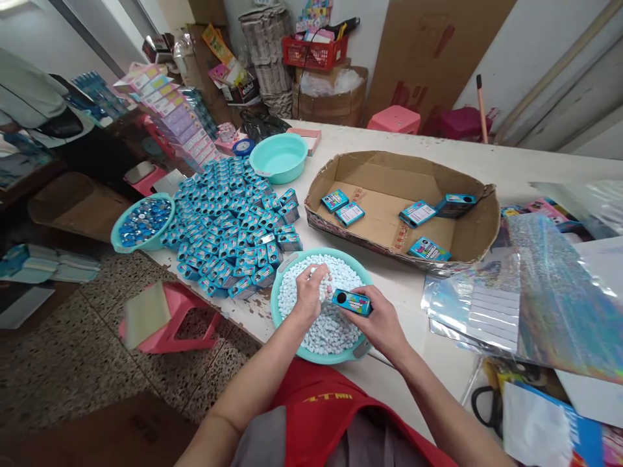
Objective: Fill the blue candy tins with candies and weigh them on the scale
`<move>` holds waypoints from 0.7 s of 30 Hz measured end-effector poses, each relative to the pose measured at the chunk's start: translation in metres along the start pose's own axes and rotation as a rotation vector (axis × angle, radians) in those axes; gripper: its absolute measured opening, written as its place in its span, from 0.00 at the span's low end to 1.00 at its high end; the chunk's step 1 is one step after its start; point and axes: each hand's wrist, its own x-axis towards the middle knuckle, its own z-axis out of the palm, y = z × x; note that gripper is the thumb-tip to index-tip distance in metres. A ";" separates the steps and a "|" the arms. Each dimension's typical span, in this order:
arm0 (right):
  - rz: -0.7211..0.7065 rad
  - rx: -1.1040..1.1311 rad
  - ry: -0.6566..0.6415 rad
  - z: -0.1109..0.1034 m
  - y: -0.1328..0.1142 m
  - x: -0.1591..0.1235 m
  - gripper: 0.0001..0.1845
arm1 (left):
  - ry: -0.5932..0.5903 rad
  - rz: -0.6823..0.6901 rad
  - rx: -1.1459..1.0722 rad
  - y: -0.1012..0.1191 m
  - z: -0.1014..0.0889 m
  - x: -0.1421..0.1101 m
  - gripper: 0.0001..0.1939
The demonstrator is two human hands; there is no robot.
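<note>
My right hand grips a small blue printed box, tilted so that the black round spot on its end faces left. The box is over a turquoise bowl filled with small white pellets. My left hand is above the pellets, just left of the box. Its fingers are curled together around a few pellets. To the left lies a large pile of similar blue boxes, packed close together.
A cut-down cardboard box at the back right contains several blue boxes. A turquoise basin stands behind the pile; a bowl of blue shiny pieces sits left. Holographic sheets cover the right side. A person stands far left.
</note>
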 end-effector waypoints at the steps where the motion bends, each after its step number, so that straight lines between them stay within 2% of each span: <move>1: -0.026 -0.026 -0.019 0.003 -0.003 0.000 0.13 | -0.010 0.021 -0.082 0.005 0.004 -0.004 0.14; 4: -0.059 -0.079 -0.056 0.010 -0.013 0.002 0.13 | -0.008 0.063 -0.199 0.012 0.012 -0.012 0.14; 9: -0.053 -0.131 -0.057 0.015 -0.016 0.003 0.13 | 0.007 0.133 -0.207 0.009 0.013 -0.012 0.13; 14: -0.078 -0.161 -0.047 0.018 -0.015 0.008 0.13 | 0.001 0.111 -0.185 0.011 0.013 -0.012 0.13; 18: -0.092 -0.152 -0.018 0.018 -0.019 0.012 0.12 | -0.007 0.168 -0.194 0.018 0.015 -0.012 0.14; 21: -0.103 -0.116 0.009 0.018 -0.021 0.014 0.12 | 0.011 0.126 -0.220 0.023 0.017 -0.010 0.15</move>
